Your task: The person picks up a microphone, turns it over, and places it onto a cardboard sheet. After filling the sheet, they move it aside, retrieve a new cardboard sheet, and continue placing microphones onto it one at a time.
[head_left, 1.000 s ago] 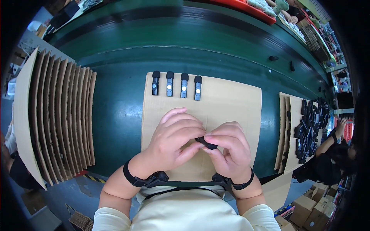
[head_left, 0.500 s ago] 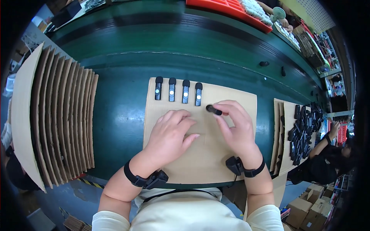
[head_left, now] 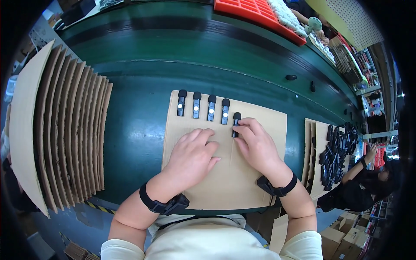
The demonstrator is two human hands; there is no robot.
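Pinched between thumb and fingers of my right hand is a small black clip-on wireless microphone with a foam tip, upright over the cardboard sheet. Several like microphones lie in a row along the sheet's far edge, foam ends away from me, each showing a bright round spot. The held one is just right of that row and a little nearer. My left hand rests over the left half of the sheet, fingers loosely bent and thumb apart, holding nothing.
At left stands a row of upright cardboard sheets. A heap of black microphones lies on cardboard at right. Two dark pieces lie farther back on the green bench. A red tray is at the far side; a co-worker is at right.
My right hand has turned the microphone from slanted to foam end away and brought it into line with the row. The left hand has hardly moved; the view has shifted slightly.
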